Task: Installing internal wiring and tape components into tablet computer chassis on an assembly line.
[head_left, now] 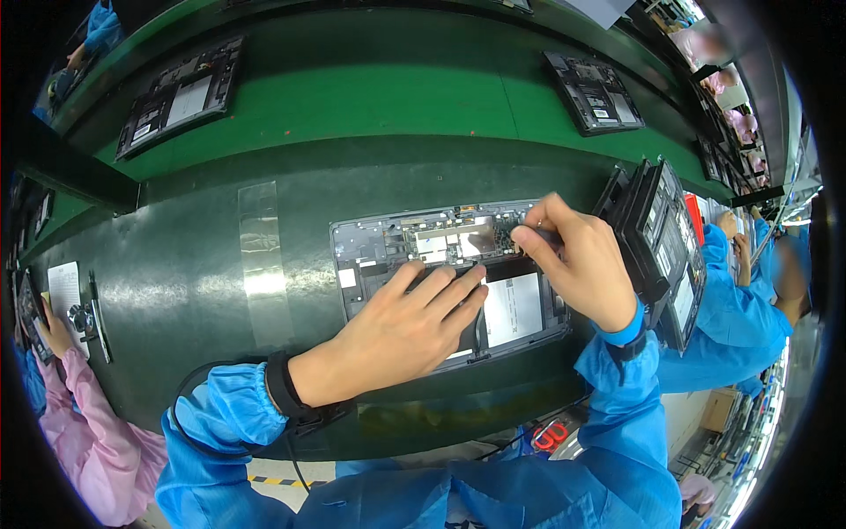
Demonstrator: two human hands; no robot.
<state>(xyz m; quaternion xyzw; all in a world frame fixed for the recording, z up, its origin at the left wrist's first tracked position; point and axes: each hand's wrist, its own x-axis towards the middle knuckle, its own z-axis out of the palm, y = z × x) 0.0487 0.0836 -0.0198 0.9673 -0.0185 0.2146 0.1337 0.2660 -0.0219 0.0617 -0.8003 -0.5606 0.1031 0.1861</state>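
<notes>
An opened laptop chassis (361,240) lies on the bench in front of me, its inner parts exposed. A circuit board (458,240) runs along its far side, and a battery with a white label (515,310) sits nearer me. Across the chassis rests my left hand (392,324), flat with fingers stretched out, the fingertips by the board's near edge. My right hand (589,263) is over the far right corner, thumb and index finger pinched together at the board. Whatever is between those fingertips is too small to make out.
Several laptop chassis stand stacked on edge (665,251) close to my right arm. Two more, one at far left (181,97) and one at far right (597,93), lie on the green strip (379,88). Clear tape (260,264) crosses the bench. Co-workers sit either side.
</notes>
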